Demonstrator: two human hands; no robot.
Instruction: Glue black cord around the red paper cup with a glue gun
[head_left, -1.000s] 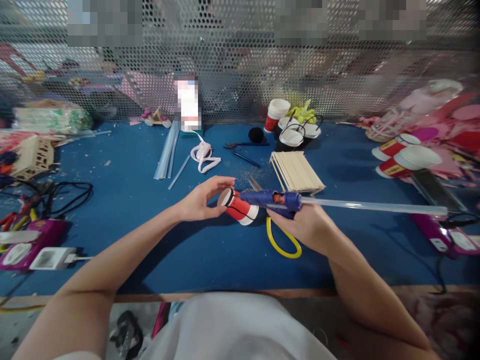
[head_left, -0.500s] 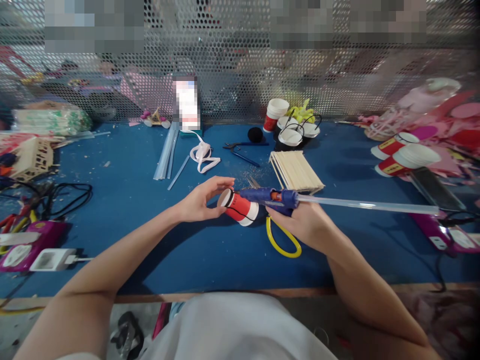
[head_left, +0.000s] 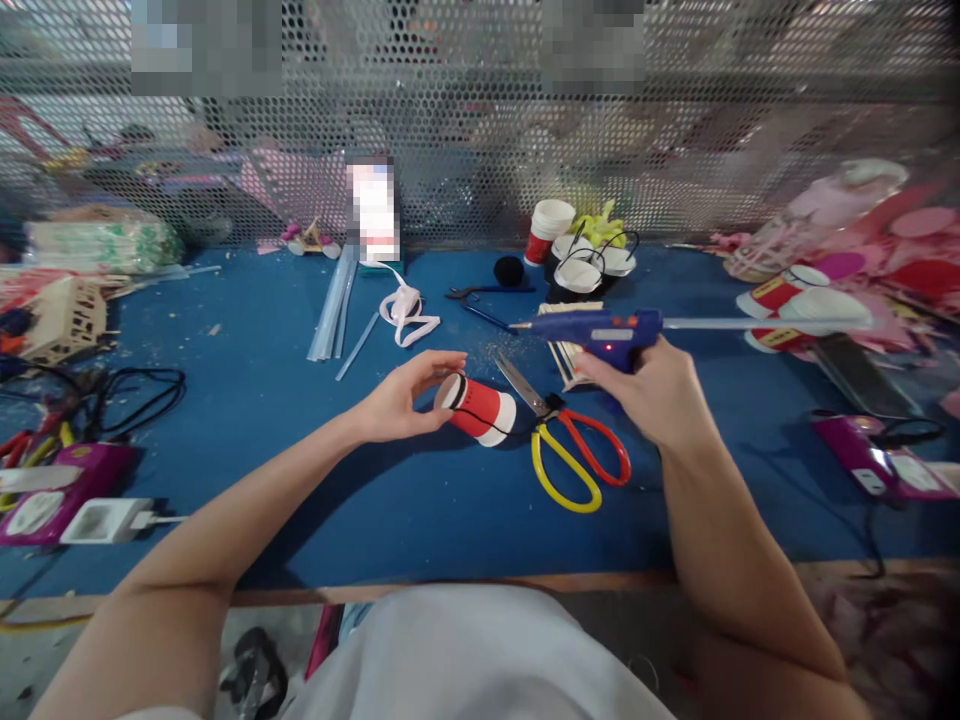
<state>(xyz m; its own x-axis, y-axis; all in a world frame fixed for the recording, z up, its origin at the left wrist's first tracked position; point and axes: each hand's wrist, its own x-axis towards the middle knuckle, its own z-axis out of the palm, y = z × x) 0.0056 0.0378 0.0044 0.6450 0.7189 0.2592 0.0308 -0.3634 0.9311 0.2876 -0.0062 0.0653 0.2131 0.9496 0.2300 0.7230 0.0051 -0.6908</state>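
Paper cup (head_left: 478,408): on its side on bench (head_left: 247,400), left of scissors (head_left: 571,440); left hand (head_left: 397,400) pinches its base. Right hand (head_left: 654,388) closed around glue gun (head_left: 600,328), raised right of cup. Risk: hot nozzle dripping or burning fingers.

1. Bare blue bench (head_left: 247,400) is left open to the left of the left hand (head_left: 401,400), as far as the black cables (head_left: 139,385).
2. The strip along the near edge is left free under both forearms.
3. Passage between the hands is blocked by the paper cup (head_left: 480,410) and, just beside it, the scissors (head_left: 570,450).
4. The space behind the right hand (head_left: 652,385) is taken up by the wooden sticks (head_left: 570,350) and spanned by the glue gun (head_left: 600,328).
5. The far edge is closed off by the perforated screen (head_left: 465,130).
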